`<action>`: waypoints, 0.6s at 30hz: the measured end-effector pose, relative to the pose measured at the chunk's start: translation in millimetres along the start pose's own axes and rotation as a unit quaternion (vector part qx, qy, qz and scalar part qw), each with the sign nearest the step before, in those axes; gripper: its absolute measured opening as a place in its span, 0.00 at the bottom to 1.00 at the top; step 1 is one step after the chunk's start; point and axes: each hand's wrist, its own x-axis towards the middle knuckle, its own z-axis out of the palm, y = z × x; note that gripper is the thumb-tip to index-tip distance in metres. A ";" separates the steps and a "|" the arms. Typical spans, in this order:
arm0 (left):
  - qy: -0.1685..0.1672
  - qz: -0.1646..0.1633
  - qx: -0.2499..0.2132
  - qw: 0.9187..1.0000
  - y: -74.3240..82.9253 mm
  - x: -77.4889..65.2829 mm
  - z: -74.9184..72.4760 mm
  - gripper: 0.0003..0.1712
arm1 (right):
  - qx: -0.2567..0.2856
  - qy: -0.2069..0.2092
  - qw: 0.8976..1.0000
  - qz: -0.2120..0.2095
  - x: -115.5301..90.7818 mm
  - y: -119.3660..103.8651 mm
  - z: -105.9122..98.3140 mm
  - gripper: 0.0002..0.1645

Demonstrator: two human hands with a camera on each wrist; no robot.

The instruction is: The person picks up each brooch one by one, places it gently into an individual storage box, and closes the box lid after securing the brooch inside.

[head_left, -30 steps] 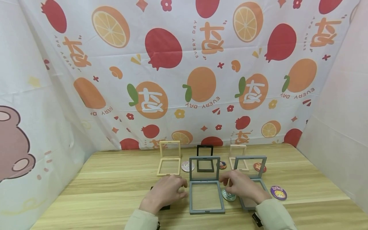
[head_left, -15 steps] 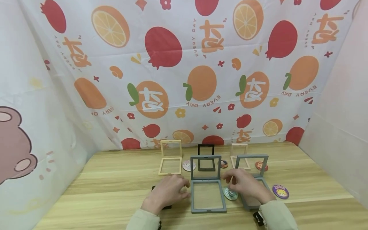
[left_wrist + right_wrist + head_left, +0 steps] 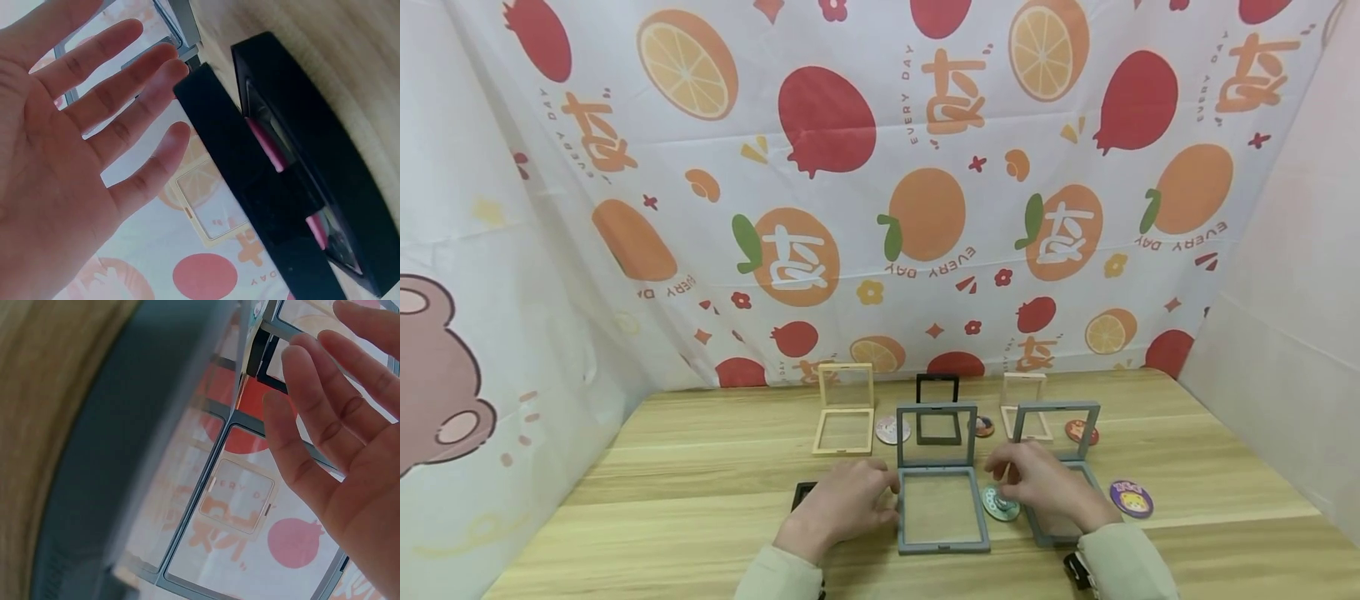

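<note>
One hinged grey frame (image 3: 937, 469) stands at lower centre, long axis running up the picture, between left hand (image 3: 848, 502) and right hand (image 3: 1047, 482); we see both loose-fingered and empty, the left nearer.

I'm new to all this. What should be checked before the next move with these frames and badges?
1. Middle grey display frame open: ok, upper half upright.
2. No badge inside it: ok, none shows.
3. Green round badge nearby: ok, on the table between it and the right grey display frame.
4. Right hand free: ok, holds nothing.
5. Left hand clear of the middle frame: cannot tell, it is at the edge.
6. Black display frame unobstructed in head view: not ok, partly hidden.
</note>
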 end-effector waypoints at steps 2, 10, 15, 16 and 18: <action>-0.002 0.001 -0.003 1.000 0.6 0.2 0.6 0.15 | -0.002 0.000 1.000 0.006 -0.8 -0.2 0.2 0.15; -0.008 -0.009 -0.002 1.000 3.2 0.5 2.3 0.17 | -0.007 -0.015 0.999 0.029 -3.6 0.9 -1.2 0.16; -0.014 -0.014 0.005 1.000 4.9 1.1 3.1 0.17 | -0.007 -0.025 0.998 0.052 -3.1 -0.6 0.9 0.16; -0.016 -0.016 0.006 1.000 5.2 1.4 3.2 0.17 | -0.008 -0.025 0.998 0.054 -3.1 -0.8 1.3 0.17; -0.021 -0.018 0.007 1.000 5.8 1.9 3.5 0.16 | -0.009 -0.026 0.998 0.055 -3.1 -0.8 2.3 0.17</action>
